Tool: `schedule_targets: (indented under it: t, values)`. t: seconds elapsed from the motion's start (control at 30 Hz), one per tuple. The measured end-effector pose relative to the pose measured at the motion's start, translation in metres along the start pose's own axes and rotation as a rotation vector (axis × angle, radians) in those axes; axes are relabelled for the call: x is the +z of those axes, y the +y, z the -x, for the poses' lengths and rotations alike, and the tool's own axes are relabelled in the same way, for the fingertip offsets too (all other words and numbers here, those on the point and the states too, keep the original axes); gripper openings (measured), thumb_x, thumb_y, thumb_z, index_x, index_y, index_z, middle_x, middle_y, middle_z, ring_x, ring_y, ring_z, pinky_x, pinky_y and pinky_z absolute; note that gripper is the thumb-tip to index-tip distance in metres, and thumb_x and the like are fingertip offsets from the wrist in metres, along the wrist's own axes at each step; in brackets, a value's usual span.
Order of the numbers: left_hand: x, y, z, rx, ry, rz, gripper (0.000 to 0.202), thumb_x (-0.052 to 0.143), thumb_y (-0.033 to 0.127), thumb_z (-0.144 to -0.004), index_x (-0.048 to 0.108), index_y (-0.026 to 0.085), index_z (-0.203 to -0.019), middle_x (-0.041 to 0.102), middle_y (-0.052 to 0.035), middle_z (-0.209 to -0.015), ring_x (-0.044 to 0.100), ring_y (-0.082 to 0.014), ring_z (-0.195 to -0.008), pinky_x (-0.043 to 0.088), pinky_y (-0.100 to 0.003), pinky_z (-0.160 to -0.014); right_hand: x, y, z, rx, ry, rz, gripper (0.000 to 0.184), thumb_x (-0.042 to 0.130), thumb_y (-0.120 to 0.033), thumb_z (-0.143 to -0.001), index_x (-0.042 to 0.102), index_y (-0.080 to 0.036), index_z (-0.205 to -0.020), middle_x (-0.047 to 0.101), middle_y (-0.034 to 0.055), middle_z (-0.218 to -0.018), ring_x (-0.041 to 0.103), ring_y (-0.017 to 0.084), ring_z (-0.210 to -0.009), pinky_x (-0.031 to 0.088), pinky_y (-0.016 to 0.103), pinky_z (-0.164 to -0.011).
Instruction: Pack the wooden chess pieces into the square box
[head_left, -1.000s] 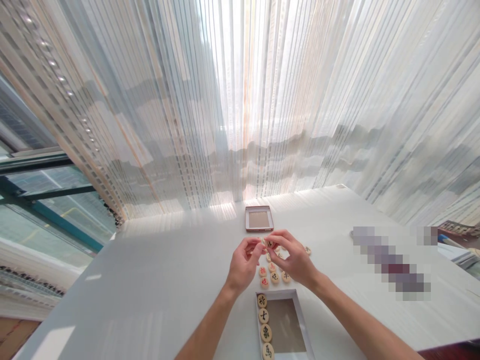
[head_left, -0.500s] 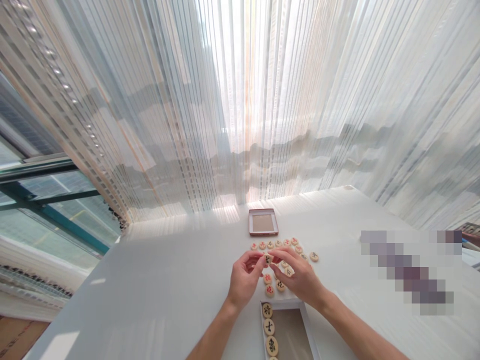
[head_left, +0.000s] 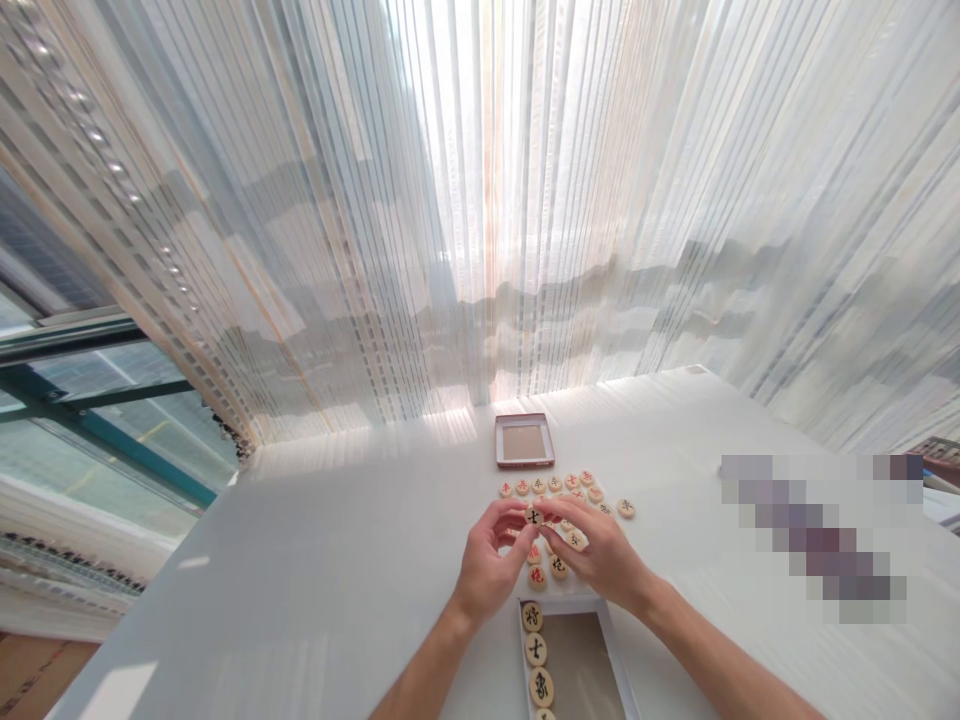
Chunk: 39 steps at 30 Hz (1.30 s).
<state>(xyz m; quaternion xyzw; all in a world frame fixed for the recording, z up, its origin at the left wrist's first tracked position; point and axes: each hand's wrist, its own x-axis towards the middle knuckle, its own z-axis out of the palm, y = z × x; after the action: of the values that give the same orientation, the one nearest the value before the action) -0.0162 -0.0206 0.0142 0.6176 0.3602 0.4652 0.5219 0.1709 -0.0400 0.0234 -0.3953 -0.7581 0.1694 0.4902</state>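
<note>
Between the fingertips of both hands is a round wooden Chinese chess piece (head_left: 533, 517) with a black character facing me. My left hand (head_left: 491, 560) pinches it from the left, and my right hand (head_left: 596, 550) touches its right edge. Beneath and behind the hands, several more pieces with red or black characters lie on the table, among them a red-marked piece (head_left: 537, 577) and a black-marked one (head_left: 558, 565); some are partly covered by my fingers. Closer to me stands an open box (head_left: 611, 640) with a column of black-marked pieces (head_left: 535, 650) along its left wall.
A box lid (head_left: 524, 464) lies inside up beyond the pieces on the white table (head_left: 337, 560). One piece (head_left: 625, 508) sits apart at the right. Sheer curtains (head_left: 480, 250) hang behind the table; a pixelated patch covers part of the right side.
Both hands stay close together on the same piece, with its face turned slightly. The whole view has shifted a little.
</note>
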Motion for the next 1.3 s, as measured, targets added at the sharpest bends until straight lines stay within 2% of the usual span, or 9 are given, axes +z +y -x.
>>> schedule_targets:
  t: [0.33, 0.63, 0.83, 1.0, 1.1, 1.3]
  values:
    - [0.0, 0.003, 0.001, 0.02, -0.032, -0.019, 0.028, 0.065, 0.036, -0.093, 0.061, 0.018, -0.114, 0.072, -0.0079, -0.099, 0.069, -0.02, -0.092, 0.057, -0.03, -0.077, -0.001, 0.0, -0.003, 0.029, -0.007, -0.033, 0.03, 0.061, -0.02, -0.095, 0.065, -0.028, -0.124, 0.074, 0.0058, -0.103, 0.07, 0.021, -0.088, 0.059, 0.036, -0.08]
    - [0.004, -0.006, 0.002, 0.001, 0.032, 0.044, 0.022, 0.068, 0.036, -0.091, 0.057, 0.018, -0.096, 0.069, -0.0015, -0.084, 0.068, -0.0144, -0.071, 0.055, -0.026, -0.068, 0.002, -0.002, 0.002, 0.009, -0.043, -0.049, 0.022, 0.062, -0.02, -0.094, 0.069, -0.027, -0.113, 0.071, 0.0046, -0.094, 0.069, 0.02, -0.083, 0.058, 0.032, -0.072]
    - [0.006, -0.001, 0.006, 0.036, 0.039, -0.057, 0.019, 0.066, 0.035, -0.092, 0.063, 0.017, -0.09, 0.071, -0.0024, -0.081, 0.069, -0.0156, -0.076, 0.054, -0.025, -0.07, 0.005, 0.003, 0.005, -0.018, -0.032, -0.024, 0.037, 0.072, -0.022, -0.087, 0.063, -0.027, -0.123, 0.07, 0.0039, -0.093, 0.068, 0.021, -0.085, 0.057, 0.033, -0.075]
    - [0.005, 0.002, 0.006, 0.054, 0.037, -0.085, 0.018, 0.063, 0.035, -0.095, 0.065, 0.017, -0.093, 0.073, -0.0041, -0.086, 0.07, -0.017, -0.08, 0.055, -0.026, -0.074, 0.004, 0.003, 0.004, -0.019, -0.04, -0.032, 0.031, 0.071, -0.021, -0.088, 0.064, -0.027, -0.118, 0.069, 0.004, -0.093, 0.067, 0.02, -0.084, 0.056, 0.032, -0.073]
    - [0.004, 0.003, 0.005, 0.05, 0.019, -0.07, 0.018, 0.061, 0.035, -0.096, 0.064, 0.017, -0.098, 0.073, -0.0043, -0.086, 0.07, -0.0163, -0.076, 0.056, -0.027, -0.072, 0.002, 0.002, 0.004, -0.006, -0.043, -0.046, 0.029, 0.069, -0.021, -0.09, 0.065, -0.027, -0.117, 0.07, 0.0043, -0.095, 0.067, 0.02, -0.085, 0.056, 0.032, -0.074]
    - [0.004, 0.007, 0.008, 0.069, -0.111, -0.135, 0.028, 0.054, 0.032, -0.099, 0.053, 0.019, -0.123, 0.073, -0.0062, -0.096, 0.068, -0.0134, -0.07, 0.055, -0.026, -0.069, 0.001, 0.006, 0.003, 0.032, 0.004, -0.016, 0.027, 0.064, -0.019, -0.092, 0.064, -0.028, -0.118, 0.071, 0.0039, -0.098, 0.067, 0.019, -0.082, 0.056, 0.034, -0.076]
